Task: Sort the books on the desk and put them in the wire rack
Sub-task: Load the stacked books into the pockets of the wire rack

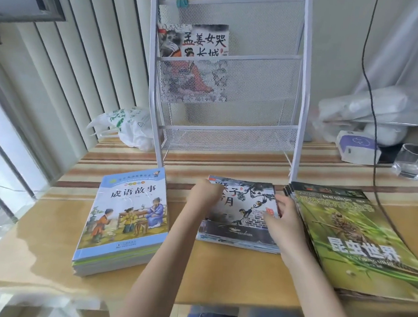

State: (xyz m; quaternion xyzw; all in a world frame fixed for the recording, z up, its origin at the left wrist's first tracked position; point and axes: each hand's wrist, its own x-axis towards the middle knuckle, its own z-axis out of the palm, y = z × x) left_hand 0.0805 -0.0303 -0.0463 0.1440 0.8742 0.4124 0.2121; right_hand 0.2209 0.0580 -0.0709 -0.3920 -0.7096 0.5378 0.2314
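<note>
Three stacks of books lie on the desk (218,279). A blue-covered stack (125,217) is on the left, an ink-painting picture-book stack (242,218) in the middle, a green insect-book stack (353,244) on the right. My left hand (205,195) grips the upper left corner of the middle stack's top book with curled fingers. My right hand (283,214) holds that book's right edge, fingers curled round it. The white wire rack (227,134) stands behind the stacks. One picture book (193,57) leans in its middle tier, at the left.
A white plastic bag (128,127) lies left of the rack. At the right are a tissue pack (356,150), a clear glass (409,161), white bundles and a hanging black cable (372,101). A radiator and a window are on the left.
</note>
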